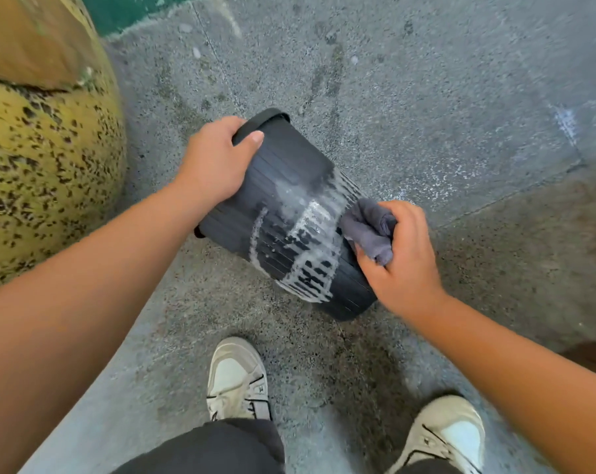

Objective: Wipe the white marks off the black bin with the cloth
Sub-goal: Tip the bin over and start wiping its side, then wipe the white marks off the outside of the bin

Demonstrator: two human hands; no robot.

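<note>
I have the black bin tipped on its side on the floor, its rim end under my left hand and its closed base toward my right hand. The left grip is curled over the rim, thumb lying on the ribbed wall and the other fingers hooked out of sight on the far side, so it pins the bin in place. The right grip is bunched tight around the cloth, a soft grey wad that bulges out just ahead of the knuckles and touches the bin's wall at the edge of the white marks. Those marks sit between my two grips, nearer the right one: a wet, smeared patch and streaky bands caught across the ribs. I judge the bin to be light, stiff plastic, round enough to roll and probably slick where it is wet, so the rim is the sensible place to hold it; the ribbed wall gives little purchase. The ribs will likely trap residue in their grooves, so I expect to need pressure along them rather than across. The cloth is limp and will fold wherever I push it. Beneath everything is rough speckled grey concrete, with damp stains beyond the bin. Well off past my left grip stands a large yellow, dark-speckled rounded object, and my pale shoes stand just behind both grips.
</note>
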